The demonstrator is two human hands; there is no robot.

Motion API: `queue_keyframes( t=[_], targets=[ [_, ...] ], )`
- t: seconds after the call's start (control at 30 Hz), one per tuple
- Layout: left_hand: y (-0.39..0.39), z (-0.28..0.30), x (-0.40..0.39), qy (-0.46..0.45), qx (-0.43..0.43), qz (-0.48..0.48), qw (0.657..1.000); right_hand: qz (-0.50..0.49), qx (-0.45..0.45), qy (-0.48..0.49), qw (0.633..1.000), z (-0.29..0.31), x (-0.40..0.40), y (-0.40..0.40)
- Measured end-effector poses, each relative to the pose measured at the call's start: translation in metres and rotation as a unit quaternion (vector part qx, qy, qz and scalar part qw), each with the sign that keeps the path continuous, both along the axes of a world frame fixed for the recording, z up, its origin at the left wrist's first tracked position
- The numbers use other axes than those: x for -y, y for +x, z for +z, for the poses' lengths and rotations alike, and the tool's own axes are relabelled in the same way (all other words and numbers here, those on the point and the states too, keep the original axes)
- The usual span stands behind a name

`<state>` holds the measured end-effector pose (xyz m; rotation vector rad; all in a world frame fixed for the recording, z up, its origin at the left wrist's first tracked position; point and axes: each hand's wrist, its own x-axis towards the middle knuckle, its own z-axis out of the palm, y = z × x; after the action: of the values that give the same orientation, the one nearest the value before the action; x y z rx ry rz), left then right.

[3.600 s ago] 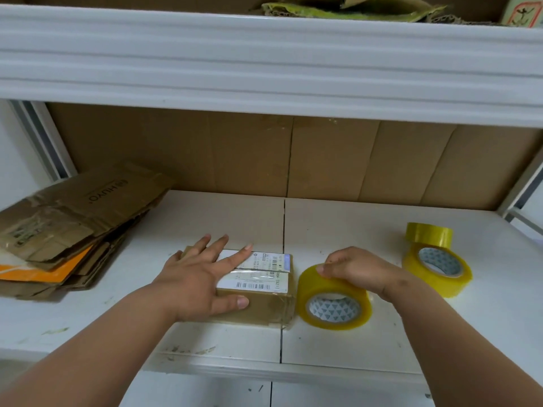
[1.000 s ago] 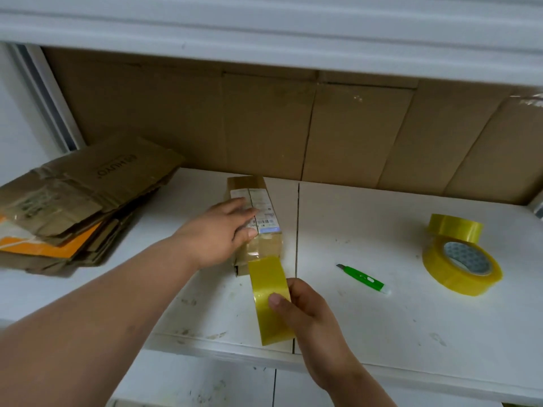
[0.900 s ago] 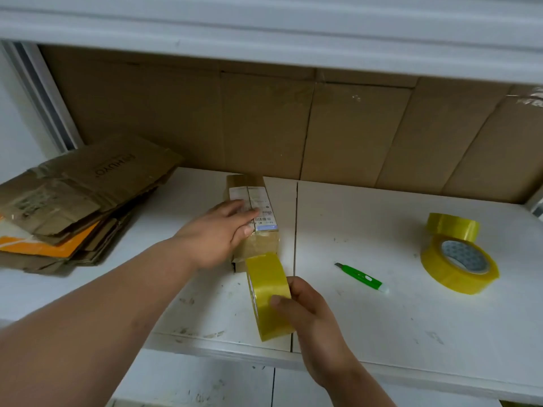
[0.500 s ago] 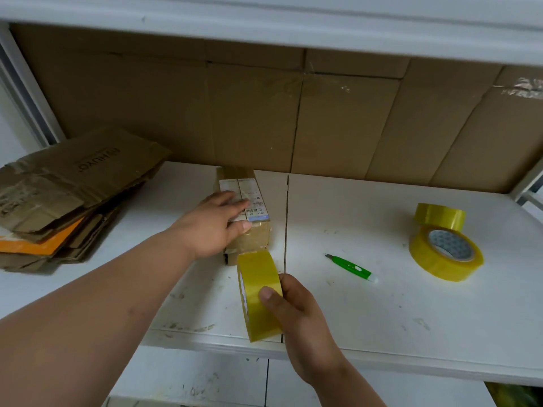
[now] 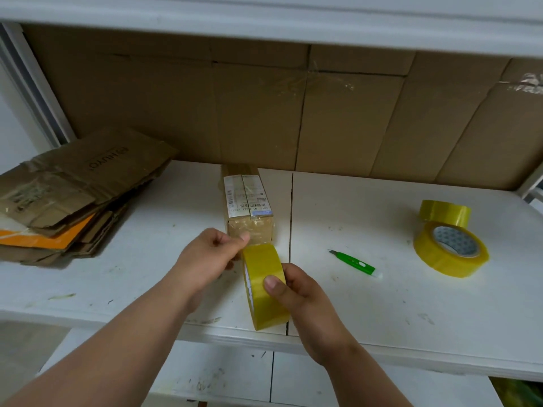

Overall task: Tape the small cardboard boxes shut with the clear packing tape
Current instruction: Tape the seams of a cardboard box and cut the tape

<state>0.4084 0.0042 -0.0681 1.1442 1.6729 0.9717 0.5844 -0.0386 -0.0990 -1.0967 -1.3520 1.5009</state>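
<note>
Small cardboard box [image 5: 248, 201], long and narrow, lies flat on the white shelf [image 5: 352, 289] with its short end toward the camera, a white printed label on top and glossy clear tape already over top and near end. Yellowish tape roll [image 5: 264, 286] stands on edge just in front of the box, gripped by the right hand [image 5: 302, 301] with thumb on its outer face; the left hand [image 5: 205, 259] pinches at the roll's top edge by the box's near end. Two more tape rolls [image 5: 449, 245] sit well apart on the right, one flat and one on edge behind it, touching.

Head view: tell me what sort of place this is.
Probably a parcel-packing corner in a storeroom: a white shelf holds spare tape rolls, a stack of flattened cardboard and a small labelled box.
</note>
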Motion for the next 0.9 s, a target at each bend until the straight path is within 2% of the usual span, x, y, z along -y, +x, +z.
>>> queue_keyframes(
  t=[0.1,0.2,0.23,0.27,0.3,0.33,0.4,0.47,0.53,0.6,0.67,0.73,0.8,0.9],
  targets=[
    [0.005,0.001,0.004,-0.066,0.125,-0.042,0.989,0.022,0.048,-0.007,0.999,0.006,0.000,0.008],
    [0.010,0.002,0.007,-0.081,0.199,-0.032,0.976,0.041,0.087,0.009,0.995,0.013,-0.006,0.025],
    [0.012,0.003,0.007,-0.080,0.212,-0.026,0.974,0.009,0.093,0.023,0.995,0.011,-0.012,0.032],
    [0.013,0.004,0.008,-0.077,0.223,-0.021,0.972,-0.050,0.142,0.050,0.987,0.006,-0.022,0.041],
    [0.014,0.004,0.008,-0.072,0.231,-0.015,0.970,-0.115,0.249,0.083,0.958,-0.001,-0.036,0.051],
    [0.016,0.005,0.009,-0.066,0.237,-0.008,0.969,-0.156,0.377,0.103,0.907,-0.008,-0.048,0.061],
    [0.016,0.006,0.010,-0.055,0.242,0.006,0.969,-0.164,0.544,0.091,0.818,-0.025,-0.066,0.080],
    [0.017,0.006,0.013,-0.047,0.244,0.010,0.969,-0.133,0.631,0.063,0.762,-0.040,-0.077,0.093],
    [0.017,0.006,0.015,-0.041,0.249,0.012,0.968,-0.133,0.689,0.075,0.709,-0.044,-0.081,0.097],
    [0.017,0.006,0.016,-0.040,0.261,0.017,0.964,-0.152,0.707,0.087,0.685,-0.037,-0.082,0.094],
    [0.017,0.006,0.018,-0.043,0.282,0.016,0.958,-0.156,0.698,0.088,0.694,-0.031,-0.082,0.090],
    [0.017,0.007,0.018,-0.049,0.300,0.008,0.953,-0.153,0.671,0.102,0.718,-0.024,-0.080,0.085],
    [0.016,0.007,0.019,-0.054,0.306,0.001,0.950,-0.148,0.626,0.131,0.754,-0.009,-0.075,0.076],
    [0.014,0.007,0.018,-0.062,0.321,-0.004,0.945,-0.114,0.506,0.223,0.825,0.031,-0.066,0.051]
  ],
)
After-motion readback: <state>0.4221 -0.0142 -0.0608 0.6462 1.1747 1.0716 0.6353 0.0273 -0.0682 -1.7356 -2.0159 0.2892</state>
